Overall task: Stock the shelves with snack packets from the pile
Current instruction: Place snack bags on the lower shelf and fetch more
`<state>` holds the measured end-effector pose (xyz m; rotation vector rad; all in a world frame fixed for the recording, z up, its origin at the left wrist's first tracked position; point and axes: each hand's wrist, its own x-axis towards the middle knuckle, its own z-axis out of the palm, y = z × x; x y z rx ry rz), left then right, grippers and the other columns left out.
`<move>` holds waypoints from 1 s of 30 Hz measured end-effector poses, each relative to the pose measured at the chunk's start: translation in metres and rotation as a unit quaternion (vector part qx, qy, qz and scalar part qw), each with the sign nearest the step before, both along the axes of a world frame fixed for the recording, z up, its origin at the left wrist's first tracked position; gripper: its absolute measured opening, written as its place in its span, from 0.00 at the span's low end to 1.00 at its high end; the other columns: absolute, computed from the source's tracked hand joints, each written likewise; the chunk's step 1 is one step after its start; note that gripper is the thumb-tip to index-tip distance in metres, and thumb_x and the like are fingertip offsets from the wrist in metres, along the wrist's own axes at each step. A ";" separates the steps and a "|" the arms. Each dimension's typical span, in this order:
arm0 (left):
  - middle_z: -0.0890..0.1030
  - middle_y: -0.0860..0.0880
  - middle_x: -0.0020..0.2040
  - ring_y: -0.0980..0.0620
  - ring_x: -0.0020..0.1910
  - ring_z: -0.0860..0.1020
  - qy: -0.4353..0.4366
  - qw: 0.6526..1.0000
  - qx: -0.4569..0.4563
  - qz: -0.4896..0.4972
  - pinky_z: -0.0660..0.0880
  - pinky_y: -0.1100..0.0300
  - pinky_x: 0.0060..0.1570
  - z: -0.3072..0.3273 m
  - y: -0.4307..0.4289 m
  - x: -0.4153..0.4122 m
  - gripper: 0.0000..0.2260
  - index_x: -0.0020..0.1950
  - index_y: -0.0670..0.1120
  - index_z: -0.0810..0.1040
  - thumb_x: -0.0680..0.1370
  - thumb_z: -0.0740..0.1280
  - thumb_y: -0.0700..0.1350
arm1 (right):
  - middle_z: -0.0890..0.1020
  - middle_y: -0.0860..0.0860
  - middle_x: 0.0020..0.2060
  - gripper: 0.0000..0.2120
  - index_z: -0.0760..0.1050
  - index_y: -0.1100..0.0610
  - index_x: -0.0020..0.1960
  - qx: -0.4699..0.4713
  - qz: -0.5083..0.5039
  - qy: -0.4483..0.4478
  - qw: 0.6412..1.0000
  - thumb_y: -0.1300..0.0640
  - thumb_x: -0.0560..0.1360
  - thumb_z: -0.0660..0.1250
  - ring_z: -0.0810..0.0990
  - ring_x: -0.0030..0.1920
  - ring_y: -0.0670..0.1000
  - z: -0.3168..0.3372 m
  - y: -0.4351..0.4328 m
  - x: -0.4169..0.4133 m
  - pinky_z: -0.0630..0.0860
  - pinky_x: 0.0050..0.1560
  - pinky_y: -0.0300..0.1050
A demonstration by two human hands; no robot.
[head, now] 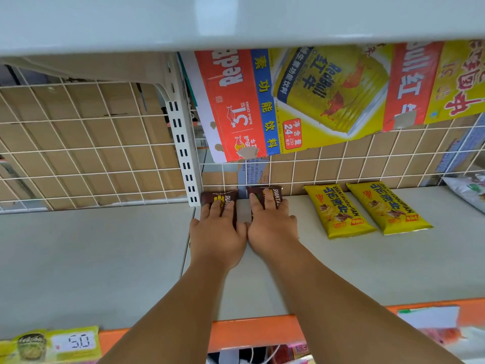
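Two dark brown snack packets lie flat side by side at the back of the white shelf [301, 271], against the wire grid. My left hand [219, 232] rests palm down on the left brown packet [210, 197], fingers straight. Beside it, my right hand [270, 227] lies flat on the right brown packet [275, 192], fingers stretched toward the grid. The two hands touch at the thumbs. To the right, two yellow snack packets [338, 211] [387, 207] lie flat next to each other on the same shelf.
A Red Bull carton [315, 101] hangs behind the wire grid [91, 158]. A slotted white upright [183, 143] divides the shelf bays. A white bag [467, 190] lies at the far right. The orange shelf edge [249, 333] carries price tags [76, 341]. Another shelf sits overhead.
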<state>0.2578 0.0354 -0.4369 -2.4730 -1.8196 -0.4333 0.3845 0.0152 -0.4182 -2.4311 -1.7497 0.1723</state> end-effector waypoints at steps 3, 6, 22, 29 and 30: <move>0.66 0.49 0.79 0.46 0.78 0.60 0.003 1.000 0.018 -0.019 0.64 0.45 0.71 0.002 -0.009 -0.005 0.35 0.81 0.54 0.62 0.76 0.42 0.63 | 0.43 0.48 0.82 0.35 0.42 0.38 0.81 -0.010 0.017 0.019 1.000 0.39 0.80 0.57 0.45 0.79 0.65 0.002 -0.011 0.004 0.59 0.72 0.63; 0.64 0.50 0.80 0.46 0.79 0.59 0.010 0.999 0.012 -0.039 0.61 0.44 0.74 0.006 -0.026 -0.010 0.34 0.82 0.55 0.60 0.77 0.44 0.64 | 0.48 0.49 0.82 0.37 0.46 0.40 0.81 -0.008 0.034 0.008 0.999 0.34 0.78 0.58 0.48 0.79 0.65 0.009 -0.031 0.009 0.57 0.74 0.64; 0.81 0.53 0.61 0.48 0.58 0.78 -0.132 0.987 0.076 -0.060 0.77 0.50 0.53 0.121 -0.170 -0.058 0.25 0.71 0.54 0.76 0.77 0.54 0.59 | 0.82 0.50 0.51 0.16 0.74 0.49 0.57 0.168 0.153 0.015 0.974 0.42 0.74 0.62 0.81 0.52 0.56 0.133 -0.173 -0.029 0.74 0.43 0.47; 0.81 0.54 0.42 0.47 0.44 0.79 -0.167 0.967 0.182 -0.063 0.68 0.56 0.36 0.223 -0.227 -0.090 0.19 0.48 0.54 0.81 0.73 0.52 0.56 | 0.77 0.52 0.37 0.08 0.73 0.50 0.43 0.222 0.219 -0.018 0.950 0.48 0.77 0.61 0.75 0.42 0.57 0.245 -0.241 -0.049 0.65 0.37 0.46; 0.80 0.55 0.40 0.48 0.43 0.79 -0.167 0.964 0.198 -0.064 0.66 0.56 0.36 0.238 -0.233 -0.096 0.17 0.47 0.53 0.81 0.74 0.53 0.55 | 0.74 0.51 0.35 0.08 0.71 0.50 0.41 0.238 0.227 -0.018 0.944 0.48 0.77 0.61 0.73 0.40 0.56 0.261 -0.248 -0.050 0.64 0.36 0.46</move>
